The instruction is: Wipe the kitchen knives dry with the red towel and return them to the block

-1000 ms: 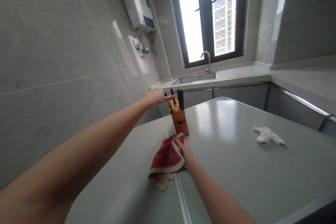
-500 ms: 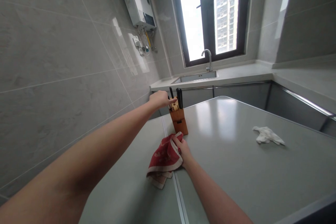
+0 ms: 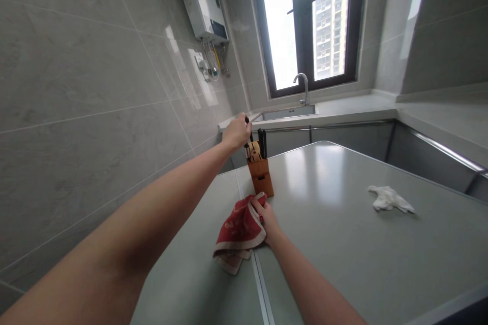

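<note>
A wooden knife block (image 3: 260,175) stands on the table, with black-handled knives in its slots; one thick black handle (image 3: 262,142) rises at its right side. My left hand (image 3: 235,133) is closed at the block's left top, its fingertips around a black knife handle (image 3: 248,123). The hand hides part of this handle. In front of the block, my right hand (image 3: 266,219) is closed on a red cloth (image 3: 240,226) with pale edging. The cloth hangs in folds to the left, its upper corner close against the block's base.
On the right of the light table (image 3: 324,249) lies a crumpled white tissue (image 3: 389,199). A metal seam (image 3: 261,284) runs along the table. Behind are a white counter (image 3: 346,106), a sink with a faucet (image 3: 304,89), and a wall-mounted water heater (image 3: 202,2).
My left hand has risen from the top of the block and now grips a black handle there. My right hand and the cloth have stayed nearly still.
</note>
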Tool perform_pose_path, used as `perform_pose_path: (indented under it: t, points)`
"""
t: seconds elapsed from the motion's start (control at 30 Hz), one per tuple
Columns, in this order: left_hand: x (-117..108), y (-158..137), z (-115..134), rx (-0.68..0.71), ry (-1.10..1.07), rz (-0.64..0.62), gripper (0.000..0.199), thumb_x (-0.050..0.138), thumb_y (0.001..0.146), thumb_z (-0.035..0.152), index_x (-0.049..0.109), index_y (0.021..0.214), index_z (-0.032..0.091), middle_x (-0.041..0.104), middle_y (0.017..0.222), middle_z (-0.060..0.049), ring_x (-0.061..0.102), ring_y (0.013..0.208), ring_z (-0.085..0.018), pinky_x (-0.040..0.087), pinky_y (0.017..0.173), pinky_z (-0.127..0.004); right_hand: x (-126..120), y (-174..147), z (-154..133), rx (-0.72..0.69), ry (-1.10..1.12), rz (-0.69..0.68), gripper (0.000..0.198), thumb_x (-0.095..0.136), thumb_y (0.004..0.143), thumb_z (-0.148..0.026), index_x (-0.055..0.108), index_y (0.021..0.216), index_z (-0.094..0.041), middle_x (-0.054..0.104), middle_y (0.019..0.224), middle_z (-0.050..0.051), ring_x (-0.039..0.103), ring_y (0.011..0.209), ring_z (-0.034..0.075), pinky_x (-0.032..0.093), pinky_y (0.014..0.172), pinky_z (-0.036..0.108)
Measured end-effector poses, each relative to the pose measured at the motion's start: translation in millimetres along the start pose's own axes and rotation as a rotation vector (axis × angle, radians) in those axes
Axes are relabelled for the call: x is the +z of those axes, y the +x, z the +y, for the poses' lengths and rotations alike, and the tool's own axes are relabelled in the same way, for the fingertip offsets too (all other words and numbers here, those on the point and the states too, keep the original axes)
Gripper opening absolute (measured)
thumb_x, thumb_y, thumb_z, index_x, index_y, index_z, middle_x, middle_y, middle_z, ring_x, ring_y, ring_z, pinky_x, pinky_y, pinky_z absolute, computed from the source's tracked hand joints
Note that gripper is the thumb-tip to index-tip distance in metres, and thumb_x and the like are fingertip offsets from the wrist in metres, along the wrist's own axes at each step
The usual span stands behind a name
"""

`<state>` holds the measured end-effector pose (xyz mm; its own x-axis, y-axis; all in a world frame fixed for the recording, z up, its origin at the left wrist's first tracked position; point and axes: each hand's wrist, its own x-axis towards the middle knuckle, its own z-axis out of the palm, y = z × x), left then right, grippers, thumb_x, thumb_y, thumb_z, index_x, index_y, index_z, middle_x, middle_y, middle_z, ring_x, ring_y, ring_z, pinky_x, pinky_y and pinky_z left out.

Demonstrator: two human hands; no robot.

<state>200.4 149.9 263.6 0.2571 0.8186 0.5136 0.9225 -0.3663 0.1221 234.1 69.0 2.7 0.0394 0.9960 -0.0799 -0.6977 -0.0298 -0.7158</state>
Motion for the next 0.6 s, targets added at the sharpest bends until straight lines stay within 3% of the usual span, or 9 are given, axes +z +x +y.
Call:
perform_pose_path:
  t: [0.23, 0.37, 0.5, 0.6]
  points:
    - [-32.1, 5.3, -5.3, 0.054, -0.267, 0.298, 0.025, 0.039, 0.092, 0.036, 0.046, 0.108, 0.017, 0.063, 0.085, -0.010, 0.063, 0.079, -0.023, 0.044, 0.069, -0.031, -0.4, 0.0, 0.6, 0.003, 0.017, -0.007, 0.032, 0.073, 0.059, -0.042, 0.056, 0.071, -0.018, 0.062, 0.057, -0.003, 0.057, 0.051, 0.014, 0.043, 0.052, 0.024]
    - [-54.4, -0.9, -18.1, 0.056, -0.435, 0.490, 0.024, 0.043, 0.090, 0.039, 0.045, 0.102, 0.018, 0.058, 0.074, -0.003, 0.060, 0.065, -0.015, 0.042, 0.060, -0.024, -0.3, 1.1, 0.3, 0.016, 0.012, -0.007, 0.033, 0.074, 0.058, -0.043, 0.055, 0.070, -0.018, 0.064, 0.059, -0.001, 0.058, 0.052, 0.015, 0.045, 0.053, 0.025]
    - [-70.8, -29.2, -40.3, -0.018, -0.687, 0.646, 0.016, 0.040, 0.091, 0.035, 0.041, 0.094, 0.019, 0.049, 0.062, 0.005, 0.048, 0.046, -0.007, 0.039, 0.047, -0.019, -0.2, 2.4, -0.7, 0.038, 0.003, 0.012, 0.036, 0.076, 0.054, -0.043, 0.057, 0.070, -0.017, 0.066, 0.062, 0.002, 0.061, 0.054, 0.017, 0.047, 0.055, 0.027]
    - [-60.9, -70.4, -67.2, -0.117, -1.021, 0.751, 0.014, 0.045, 0.087, 0.033, 0.038, 0.089, 0.020, 0.051, 0.063, 0.006, 0.053, 0.052, -0.008, 0.046, 0.050, -0.020, -0.5, 2.4, -0.4, 0.047, 0.010, 0.008, 0.038, 0.077, 0.053, -0.043, 0.059, 0.074, -0.017, 0.068, 0.065, 0.003, 0.063, 0.057, 0.018, 0.049, 0.057, 0.028]
